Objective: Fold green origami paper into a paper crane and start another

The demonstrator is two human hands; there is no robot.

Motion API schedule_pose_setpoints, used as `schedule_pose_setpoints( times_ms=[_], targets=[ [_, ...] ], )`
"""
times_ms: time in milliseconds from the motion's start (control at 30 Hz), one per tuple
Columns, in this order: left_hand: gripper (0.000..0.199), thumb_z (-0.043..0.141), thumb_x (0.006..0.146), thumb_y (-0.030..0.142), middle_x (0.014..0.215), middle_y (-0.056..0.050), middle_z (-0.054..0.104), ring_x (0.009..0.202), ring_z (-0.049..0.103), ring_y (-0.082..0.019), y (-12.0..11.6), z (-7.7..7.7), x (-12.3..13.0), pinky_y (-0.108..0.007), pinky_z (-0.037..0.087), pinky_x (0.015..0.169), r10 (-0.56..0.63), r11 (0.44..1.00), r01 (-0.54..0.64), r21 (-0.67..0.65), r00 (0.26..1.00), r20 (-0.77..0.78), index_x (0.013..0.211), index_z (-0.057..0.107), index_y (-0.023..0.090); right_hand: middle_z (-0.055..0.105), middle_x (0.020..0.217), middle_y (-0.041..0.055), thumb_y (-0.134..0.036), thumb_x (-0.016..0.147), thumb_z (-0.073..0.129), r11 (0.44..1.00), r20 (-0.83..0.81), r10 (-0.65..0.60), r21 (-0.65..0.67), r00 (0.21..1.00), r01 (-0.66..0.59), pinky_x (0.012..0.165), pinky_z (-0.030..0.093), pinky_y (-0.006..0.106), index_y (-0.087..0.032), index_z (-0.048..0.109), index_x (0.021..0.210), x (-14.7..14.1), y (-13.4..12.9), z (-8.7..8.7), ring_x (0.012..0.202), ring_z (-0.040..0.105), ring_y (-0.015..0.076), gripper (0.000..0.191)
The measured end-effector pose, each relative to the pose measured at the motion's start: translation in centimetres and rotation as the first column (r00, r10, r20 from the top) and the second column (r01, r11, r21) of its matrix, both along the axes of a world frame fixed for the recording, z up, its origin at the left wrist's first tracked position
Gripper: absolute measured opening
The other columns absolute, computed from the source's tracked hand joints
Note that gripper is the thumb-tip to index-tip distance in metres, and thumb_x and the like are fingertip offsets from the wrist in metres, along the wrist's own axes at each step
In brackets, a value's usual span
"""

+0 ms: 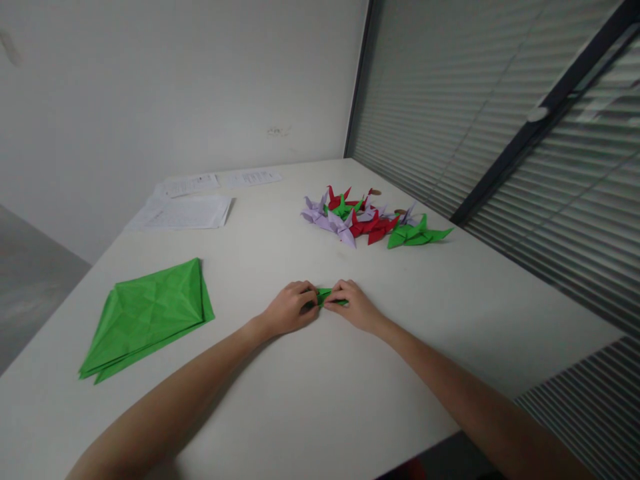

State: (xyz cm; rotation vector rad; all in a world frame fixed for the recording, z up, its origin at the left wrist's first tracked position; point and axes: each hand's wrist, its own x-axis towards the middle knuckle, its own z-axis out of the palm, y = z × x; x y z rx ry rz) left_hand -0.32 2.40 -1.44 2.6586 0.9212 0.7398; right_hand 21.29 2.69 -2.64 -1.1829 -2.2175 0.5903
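Note:
A small piece of folded green paper [324, 293] lies at the middle of the white table [280, 400], mostly covered by my fingers. My left hand [294, 307] grips its left part with the fingers curled. From the other side, my right hand [351, 304] pinches it between thumb and fingers. The two hands are close together, with a narrow strip of green showing between them. The exact shape of the folds is hidden.
A stack of creased green paper sheets [155, 307] lies at left. Several folded paper figures in red, lilac and green [367, 223] are grouped at the back right. Printed papers [187, 210] lie back left. Window blinds [450, 120] border the table's right side.

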Motion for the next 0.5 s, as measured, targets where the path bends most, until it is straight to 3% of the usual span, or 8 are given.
schedule_pose_setpoints(
  times_ms=[267,500],
  targets=[
    [0.021,0.049,0.094,0.031,0.094,-0.009,0.064,0.089,0.062,-0.019,-0.26,-0.13,0.23,-0.034,0.049,0.084,0.003,0.998,-0.002,0.055,1.0,-0.015,0.097,0.066,0.018,0.064,0.079,0.0039,-0.027,0.088,0.063,0.999,0.052,-0.038,0.011,0.998,0.038,0.078,0.041,0.035,-0.022,0.074,0.082,-0.35,0.02,-0.12,0.081,0.054,0.0194,0.014],
    [0.024,0.05,0.095,0.029,0.094,-0.01,0.065,0.087,0.062,-0.018,-0.13,-0.47,0.3,-0.034,0.05,0.082,0.007,0.996,-0.006,0.088,1.0,-0.004,0.091,0.071,0.018,0.065,0.078,0.0039,-0.028,0.088,0.063,0.999,0.063,-0.049,0.003,0.997,0.049,0.078,0.04,0.034,-0.021,0.072,0.08,-0.39,0.04,-0.24,0.08,0.054,0.0194,0.014]
  ],
)
